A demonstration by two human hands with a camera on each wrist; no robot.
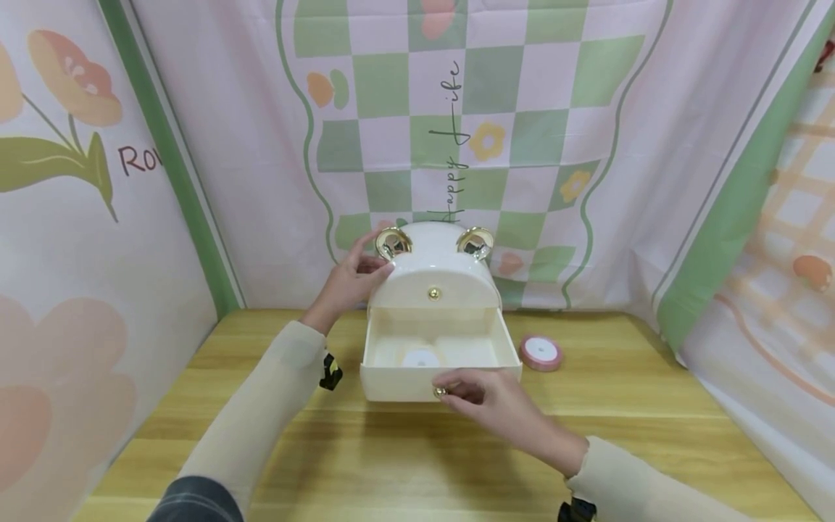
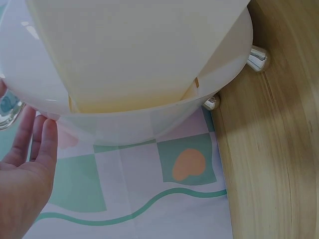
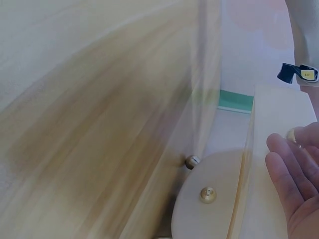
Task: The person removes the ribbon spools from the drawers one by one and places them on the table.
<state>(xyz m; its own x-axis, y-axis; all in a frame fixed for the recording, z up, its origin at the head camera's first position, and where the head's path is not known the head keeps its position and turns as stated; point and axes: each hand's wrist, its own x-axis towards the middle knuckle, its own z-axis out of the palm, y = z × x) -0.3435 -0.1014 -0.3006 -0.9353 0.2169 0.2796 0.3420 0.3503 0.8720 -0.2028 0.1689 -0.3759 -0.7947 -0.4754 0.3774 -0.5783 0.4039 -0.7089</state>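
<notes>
A white storage box [image 1: 433,261] with gold ear shapes stands on the table, its drawer [image 1: 394,384] pulled out toward me. At the drawer front, my right hand [image 1: 499,406] pinches the small gold knob [image 1: 440,392] between thumb and fingers. The right wrist view shows that knob [image 3: 290,134] at the fingertips. My left hand [image 1: 352,279] lies against the box's upper left side, beside the left gold ear [image 1: 393,243]. Its fingers [image 2: 47,142] reach fairly straight to the box edge in the left wrist view. Inside the drawer is a pale round piece [image 1: 420,358].
A pink-edged ribbon roll [image 1: 541,353] lies on the wooden table [image 1: 620,406], right of the drawer. Another gold knob [image 1: 434,293] sits on the box's upper front. Gold feet [image 3: 208,194] hold the box up. Patterned cloth [image 1: 437,145] hangs right behind it.
</notes>
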